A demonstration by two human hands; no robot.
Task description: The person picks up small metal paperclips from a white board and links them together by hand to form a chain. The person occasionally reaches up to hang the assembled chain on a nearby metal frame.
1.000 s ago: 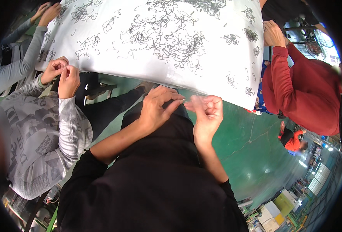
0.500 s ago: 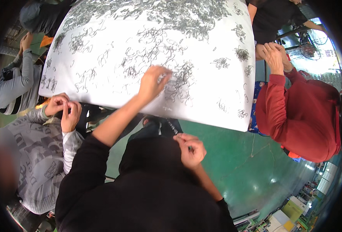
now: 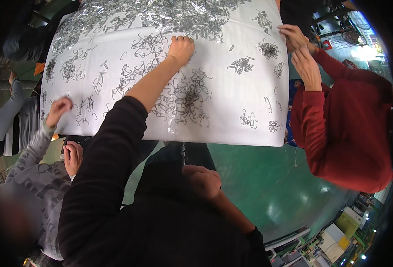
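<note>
My left hand [image 3: 182, 49] reaches far over the white-covered table [image 3: 225, 109], its fingers curled down at the near edge of a big heap of small shiny metal pieces [image 3: 183, 20]. Whatever the fingertips hold, if anything, is hidden. Below that forearm lies a loose pile of dark, curved wire hooks [image 3: 192, 95]. Close to my body, my right hand [image 3: 204, 181], blurred, is closed at the lower end of a thin, shiny, chain-like strand [image 3: 184, 153]. The strand stretches up toward the table's front edge.
Smaller clusters of hooks [image 3: 248, 119] and straight metal pieces [image 3: 241, 65] are scattered on the table. A co-worker in a red sleeve [image 3: 314, 120] sits at the right. Another in patterned grey [image 3: 50, 182] is at the left, one hand [image 3: 59, 111] over the table.
My left hand has moved away from the hook pile, up to the metal heap. My right hand has shifted left and lower. The left co-worker's one hand has moved over the table.
</note>
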